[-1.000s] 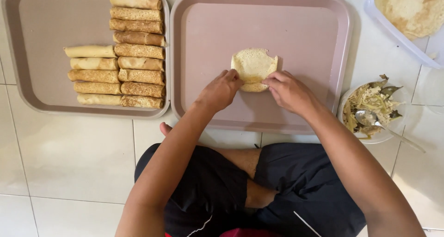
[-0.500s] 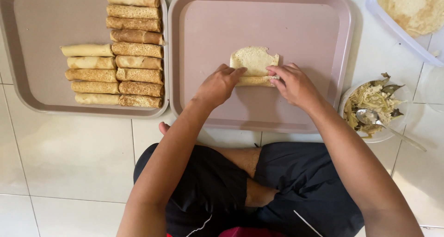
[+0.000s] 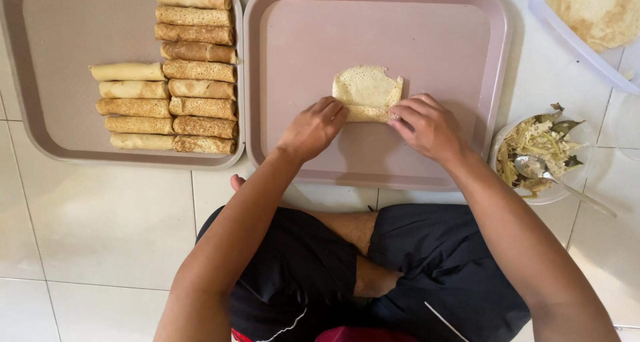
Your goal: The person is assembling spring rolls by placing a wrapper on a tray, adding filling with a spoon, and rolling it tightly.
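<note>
A pale thin crepe lies partly rolled in the middle of the right pink tray. My left hand pinches the left end of the rolled near edge. My right hand grips the right end of the same roll. The crepe's far part still lies flat on the tray, with its side flaps folded in. The filling inside is hidden.
The left pink tray holds several finished golden rolls in two columns. A clear bowl of shredded filling with a spoon sits at the right. A container of flat crepes is top right. My crossed legs rest on white floor tiles.
Both hands have folded the near edge over and rolled the crepe a little away from me. The side flaps now lie tucked in.
</note>
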